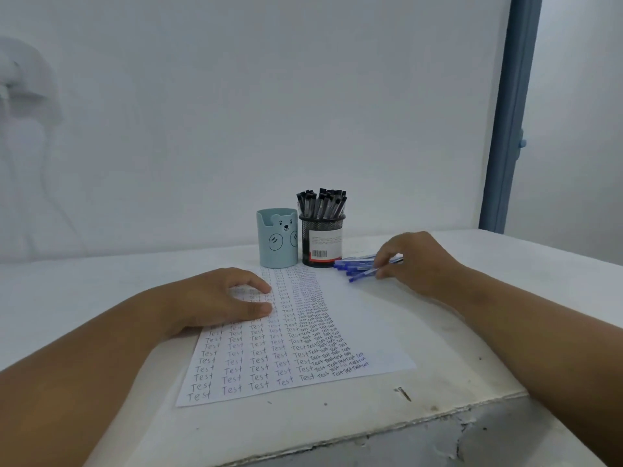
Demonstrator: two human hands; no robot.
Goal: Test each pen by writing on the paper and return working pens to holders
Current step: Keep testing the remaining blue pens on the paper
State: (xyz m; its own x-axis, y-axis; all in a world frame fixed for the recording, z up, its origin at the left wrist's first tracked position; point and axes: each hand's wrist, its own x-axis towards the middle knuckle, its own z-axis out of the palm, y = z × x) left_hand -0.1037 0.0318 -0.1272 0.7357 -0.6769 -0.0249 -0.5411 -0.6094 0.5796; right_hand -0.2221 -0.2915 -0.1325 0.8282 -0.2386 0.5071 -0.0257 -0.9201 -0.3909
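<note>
Pinching blue pens (357,266), the right hand (409,261); curled left hand (215,298) presses "Test"-covered paper (337,315).

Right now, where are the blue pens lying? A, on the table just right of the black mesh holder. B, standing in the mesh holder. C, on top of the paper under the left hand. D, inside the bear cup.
A: the blue pens lie loose on the table beside the black mesh holder, under the right hand.

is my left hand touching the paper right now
Touching. The head view shows the left hand resting on the paper, fingers and thumb pressed onto its upper left part.
</note>
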